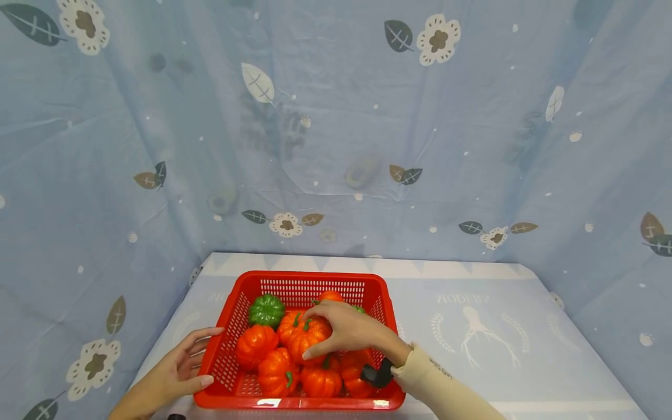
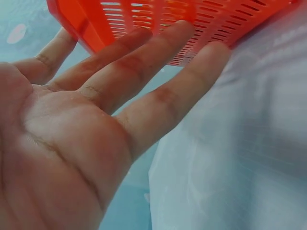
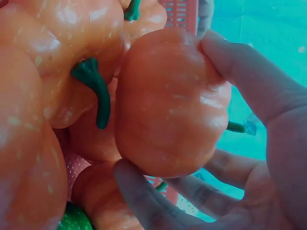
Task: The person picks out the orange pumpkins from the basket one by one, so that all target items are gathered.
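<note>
A red plastic basket (image 1: 391,315) holds several glossy orange pumpkins (image 1: 256,346) with green stems. My right hand (image 1: 349,326) reaches in from the right and grips one orange pumpkin (image 1: 310,339), thumb on one side and fingers on the other. Close up in the right wrist view, that pumpkin (image 3: 170,105) sits between the thumb and fingertips, beside other pumpkins. My left hand (image 1: 175,370) is at the basket's left side, its fingers extended against the outer wall. In the left wrist view, the fingers (image 2: 168,103) lie alongside the slotted red wall (image 2: 216,24).
A green ribbed vegetable (image 1: 266,311) lies in the basket's back left, and a small round orange-red one (image 1: 331,296) near its back wall. The basket stands on a table with a pale printed cloth (image 1: 472,326). Blue patterned curtains (image 1: 336,146) enclose the back and sides.
</note>
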Motion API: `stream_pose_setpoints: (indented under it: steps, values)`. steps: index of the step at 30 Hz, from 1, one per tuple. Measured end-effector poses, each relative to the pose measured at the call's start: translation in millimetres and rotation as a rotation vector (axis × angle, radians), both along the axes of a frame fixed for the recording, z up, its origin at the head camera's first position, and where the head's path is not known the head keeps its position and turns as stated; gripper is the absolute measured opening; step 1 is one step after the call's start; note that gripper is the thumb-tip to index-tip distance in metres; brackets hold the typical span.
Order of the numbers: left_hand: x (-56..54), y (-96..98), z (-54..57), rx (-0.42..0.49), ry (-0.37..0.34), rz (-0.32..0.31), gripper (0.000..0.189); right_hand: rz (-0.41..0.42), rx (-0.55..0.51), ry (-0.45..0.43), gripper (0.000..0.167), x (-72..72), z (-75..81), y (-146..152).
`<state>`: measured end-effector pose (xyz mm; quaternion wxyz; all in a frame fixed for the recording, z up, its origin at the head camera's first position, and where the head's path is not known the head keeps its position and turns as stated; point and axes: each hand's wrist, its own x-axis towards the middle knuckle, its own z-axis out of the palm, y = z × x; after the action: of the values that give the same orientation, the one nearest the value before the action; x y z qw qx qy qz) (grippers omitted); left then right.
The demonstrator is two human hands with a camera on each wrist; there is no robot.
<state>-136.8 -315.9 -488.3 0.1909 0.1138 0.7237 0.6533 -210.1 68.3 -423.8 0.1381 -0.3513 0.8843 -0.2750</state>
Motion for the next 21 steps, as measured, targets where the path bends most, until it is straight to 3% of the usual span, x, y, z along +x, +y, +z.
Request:
stream_pose_setpoints:
  steps: [9, 21]
  values:
    - [0.8, -1.0, -0.4, -0.023, -0.019, 0.017, 0.066, -0.050, -0.156, -0.002, 0.065, -0.9, 7.1, 14.5]
    - [1.4, 0.1, -3.9, -0.022, -0.032, 0.034, 0.071, -0.130, -0.336, 0.026, 0.074, -6.8, 19.9, 54.7]
